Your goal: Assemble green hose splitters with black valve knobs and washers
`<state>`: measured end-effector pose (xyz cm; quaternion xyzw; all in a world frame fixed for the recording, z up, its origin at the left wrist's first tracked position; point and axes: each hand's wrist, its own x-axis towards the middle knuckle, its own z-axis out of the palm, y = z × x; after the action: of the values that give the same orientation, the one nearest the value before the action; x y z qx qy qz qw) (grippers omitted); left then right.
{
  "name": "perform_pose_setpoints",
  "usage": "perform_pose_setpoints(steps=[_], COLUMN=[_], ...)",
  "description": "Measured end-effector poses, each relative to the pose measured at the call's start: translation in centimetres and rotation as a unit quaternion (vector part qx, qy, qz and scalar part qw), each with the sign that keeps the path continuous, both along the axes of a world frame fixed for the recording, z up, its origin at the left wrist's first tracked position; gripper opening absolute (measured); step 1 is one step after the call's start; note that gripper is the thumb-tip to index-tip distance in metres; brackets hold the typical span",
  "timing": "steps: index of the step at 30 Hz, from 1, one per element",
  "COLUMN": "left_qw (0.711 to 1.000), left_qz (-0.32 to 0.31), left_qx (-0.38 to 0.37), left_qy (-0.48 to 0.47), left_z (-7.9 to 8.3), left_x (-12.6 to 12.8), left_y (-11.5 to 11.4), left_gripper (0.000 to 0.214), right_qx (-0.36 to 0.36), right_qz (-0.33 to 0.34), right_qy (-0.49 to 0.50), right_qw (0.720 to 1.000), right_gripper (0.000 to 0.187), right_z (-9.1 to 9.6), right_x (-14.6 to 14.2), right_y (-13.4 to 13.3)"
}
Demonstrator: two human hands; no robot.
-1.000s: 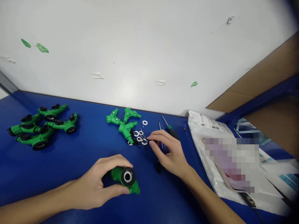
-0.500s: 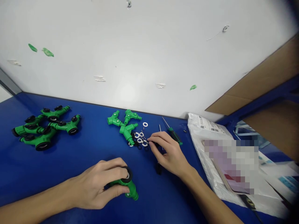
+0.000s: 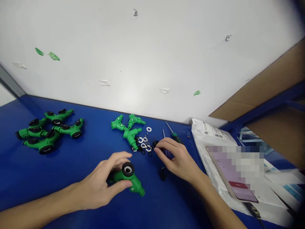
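My left hand (image 3: 101, 184) grips a green Y-shaped hose fitting (image 3: 130, 180) low on the blue table (image 3: 90, 159), its black collar with a white washer facing up. My right hand (image 3: 177, 157) is closed in a pinch on a small black ring (image 3: 156, 143) at the edge of a scatter of white and black washers (image 3: 143, 144). Just behind the washers lie three bare green fittings (image 3: 127, 126). A small black part (image 3: 162, 173) rests under my right wrist.
A cluster of finished green fittings with black knobs (image 3: 47, 133) sits at the left. A green-handled screwdriver (image 3: 175, 135) and a thin tool lie behind my right hand. A white plastic bag with a phone (image 3: 232, 168) on it lies at the right. A white wall (image 3: 143, 57) backs the table.
My left hand turned the fitting so its black collar faces up again. My right hand lifted slightly from the washers with a black ring pinched in its fingertips.
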<state>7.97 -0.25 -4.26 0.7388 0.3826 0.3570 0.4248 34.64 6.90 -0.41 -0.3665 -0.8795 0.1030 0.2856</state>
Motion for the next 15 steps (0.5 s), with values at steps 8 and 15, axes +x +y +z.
perform_pose_setpoints(steps=[8, 15], left_qw=[0.973, 0.899], left_qz=[0.126, 0.085], left_qx=[-0.137, -0.313], left_qy=[-0.139, -0.295], left_z=[0.9, 1.7], left_x=[0.5, 1.0], left_y=[1.0, 1.1], left_gripper=[0.028, 0.029], right_qx=[-0.13, -0.182], right_qz=[-0.026, -0.007], right_qy=[-0.126, -0.16], right_qw=[0.983, 0.97], right_gripper=[0.015, 0.031], right_z=[2.1, 2.8], right_x=[1.4, 3.3], right_y=[-1.4, -2.0])
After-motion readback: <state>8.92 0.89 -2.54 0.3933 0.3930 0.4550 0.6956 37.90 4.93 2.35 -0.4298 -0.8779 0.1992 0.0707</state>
